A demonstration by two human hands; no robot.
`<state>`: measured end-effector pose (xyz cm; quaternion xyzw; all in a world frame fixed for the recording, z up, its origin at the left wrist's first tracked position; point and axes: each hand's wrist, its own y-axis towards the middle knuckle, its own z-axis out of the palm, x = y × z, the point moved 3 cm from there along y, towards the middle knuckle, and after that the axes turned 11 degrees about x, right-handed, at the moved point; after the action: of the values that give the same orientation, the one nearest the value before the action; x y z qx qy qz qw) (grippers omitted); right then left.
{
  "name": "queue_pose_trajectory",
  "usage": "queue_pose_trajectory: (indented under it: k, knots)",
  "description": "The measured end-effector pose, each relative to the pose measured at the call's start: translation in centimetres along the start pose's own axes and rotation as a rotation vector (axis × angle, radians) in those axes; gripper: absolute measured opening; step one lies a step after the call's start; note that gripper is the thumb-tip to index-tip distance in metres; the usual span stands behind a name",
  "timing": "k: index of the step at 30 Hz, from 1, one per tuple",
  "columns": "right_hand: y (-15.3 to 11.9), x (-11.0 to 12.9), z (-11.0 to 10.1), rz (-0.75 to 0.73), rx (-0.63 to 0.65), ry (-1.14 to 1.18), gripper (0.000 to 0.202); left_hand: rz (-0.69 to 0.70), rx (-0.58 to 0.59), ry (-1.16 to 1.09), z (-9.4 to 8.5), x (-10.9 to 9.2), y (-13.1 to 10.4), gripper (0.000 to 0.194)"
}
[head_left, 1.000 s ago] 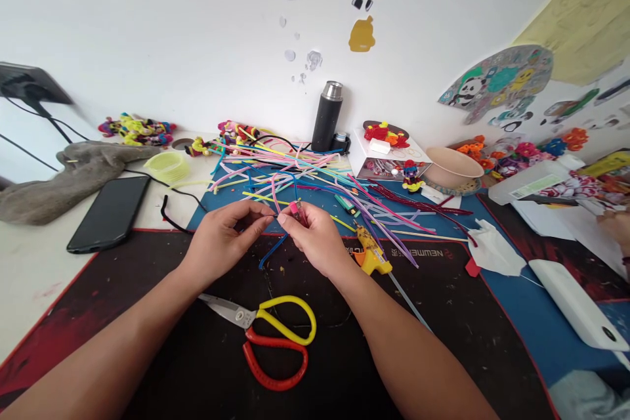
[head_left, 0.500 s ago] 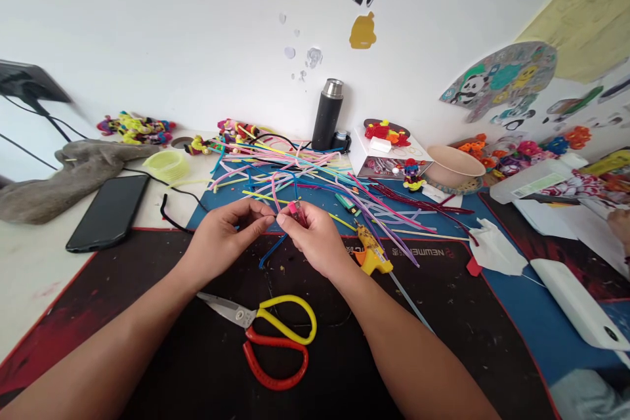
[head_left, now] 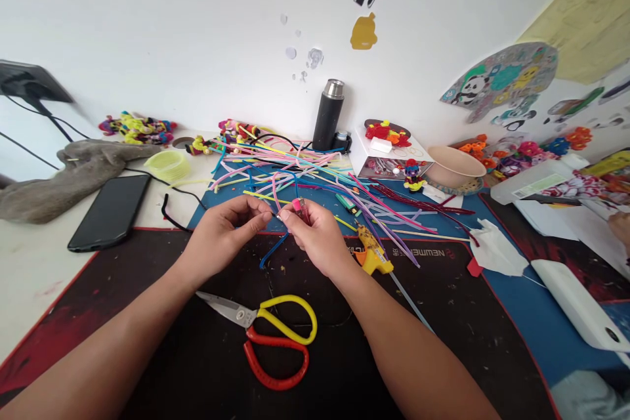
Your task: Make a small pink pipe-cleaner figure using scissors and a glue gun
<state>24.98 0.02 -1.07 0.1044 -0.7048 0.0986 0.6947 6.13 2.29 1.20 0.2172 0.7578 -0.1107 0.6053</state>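
My left hand (head_left: 221, 233) pinches a small dark piece, too small to make out, just left of my right hand. The fingertips of both hands nearly meet above the black mat (head_left: 172, 341). My right hand (head_left: 317, 236) is closed around a small lighter-like object (head_left: 300, 209) with a pink top. Scissors (head_left: 241, 315) with one yellow and one red handle lie below the hands. A yellow glue gun (head_left: 373, 251) rests right of my right hand. Behind the hands spreads a pile of coloured pipe cleaners (head_left: 295, 161).
At the left are a phone (head_left: 109, 213) and a grey plush thing (head_left: 59, 180). A black flask (head_left: 328, 115), a white box (head_left: 364, 157) and a pink bowl (head_left: 453, 167) stand at the back. Another person's hand (head_left: 621, 226) shows at the right edge.
The fingertips have drawn slightly apart, with a small dark piece now showing between them. My right hand and the pink-topped object have shifted slightly right.
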Motion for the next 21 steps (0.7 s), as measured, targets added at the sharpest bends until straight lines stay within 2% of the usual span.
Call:
queue_pose_trajectory:
  k: [17,21]
  knots:
    - [0.02,0.04,0.44,0.023,0.048,0.004,0.037,-0.078,0.085,-0.113,0.27,-0.11,0.22,0.054]
    - [0.05,0.06,0.44,0.031,0.046,-0.001,0.038,-0.071,0.101,-0.083,0.33,-0.25,0.14,0.055]
